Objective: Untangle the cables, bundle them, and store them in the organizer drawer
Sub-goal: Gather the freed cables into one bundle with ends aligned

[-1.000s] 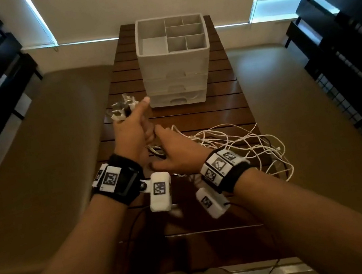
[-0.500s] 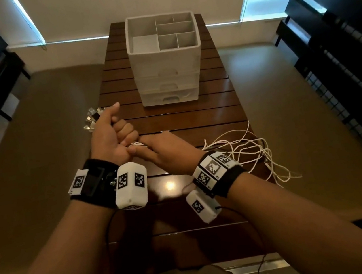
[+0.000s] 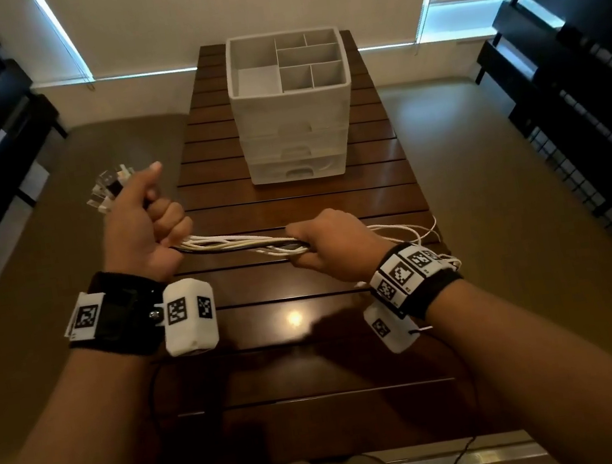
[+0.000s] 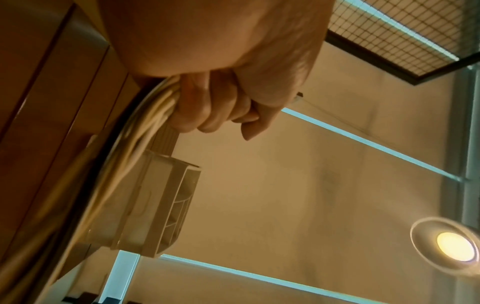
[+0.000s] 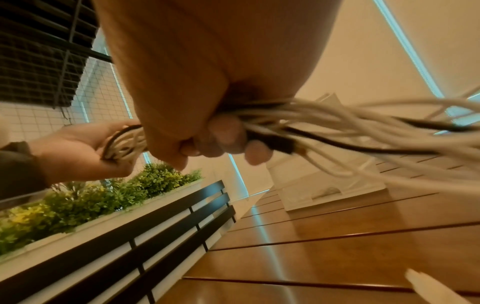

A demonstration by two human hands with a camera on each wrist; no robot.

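Observation:
A bundle of white and black cables [image 3: 242, 243] stretches level between my two hands above the wooden table [image 3: 314, 349]. My left hand [image 3: 144, 224] grips one end in a fist, with the plugs [image 3: 107, 190] sticking out past the thumb. My right hand [image 3: 322, 243] grips the bundle farther along; loose cable loops [image 3: 415, 231] trail behind it to the table's right edge. In the right wrist view my fingers [image 5: 223, 137] curl round the cables [image 5: 337, 125]. In the left wrist view the cables [image 4: 153, 115] run out below the fist. The white organizer [image 3: 291, 106] stands at the far end, drawers closed.
Olive cushioned benches [image 3: 63, 268] flank the table on both sides. Black slatted racks [image 3: 573, 92] line the room's left and right. A planter with green plants [image 5: 78, 197] shows in the right wrist view. The organizer's top tray has several open compartments.
My hands have moved apart: the right hand slid rightwards along the cables, drawing them into a straight bundle. The loose heap at the right has shrunk. The left fist stayed at the left.

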